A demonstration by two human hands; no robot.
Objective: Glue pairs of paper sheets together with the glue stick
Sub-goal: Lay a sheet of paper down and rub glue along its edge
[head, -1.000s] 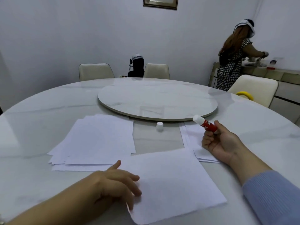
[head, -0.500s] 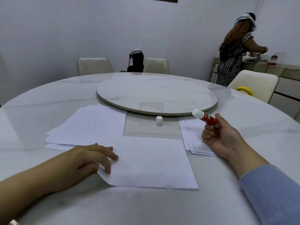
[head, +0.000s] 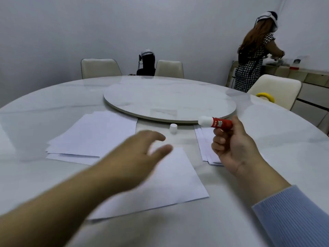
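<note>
My right hand (head: 233, 148) grips a red glue stick (head: 216, 122), its white uncapped tip pointing left. The white cap (head: 173, 128) stands on the table just beyond my hands. A single white sheet (head: 170, 180) lies in front of me. My left hand (head: 140, 154) hovers blurred above that sheet's far part, fingers spread and holding nothing. A spread stack of white sheets (head: 92, 134) lies to the left. Another stack (head: 206, 147) lies on the right, partly hidden by my right hand.
The round marble table (head: 44, 107) carries a raised turntable (head: 169, 100) in its middle. Pale chairs (head: 100, 68) stand around it, one on the right holding a yellow ring (head: 265, 96). A person (head: 254, 56) stands at a counter at the far right.
My left hand has lifted off the single sheet and swung forward and right toward the middle. The right hand has kept hold of the glue stick, now turned more level.
</note>
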